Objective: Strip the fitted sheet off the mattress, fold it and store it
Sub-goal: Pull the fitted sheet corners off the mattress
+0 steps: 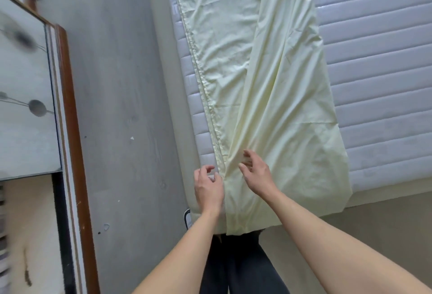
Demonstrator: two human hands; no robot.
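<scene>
A pale yellow fitted sheet (264, 78) lies folded into a long strip on the white quilted mattress (378, 64), its near end hanging over the mattress's front edge. My left hand (208, 188) hovers at the strip's left edge near the mattress corner, fingers loosely curled, holding nothing that I can see. Over the sheet's near end is my right hand (256, 172), its fingers spread and relaxed, fingertips close to or just touching the cloth.
Grey floor (121, 107) runs along the mattress's left side. A wardrobe with a brown wooden frame (70, 111) and a mirrored door stands at the far left. My dark trousers (236, 265) show below the sheet's end.
</scene>
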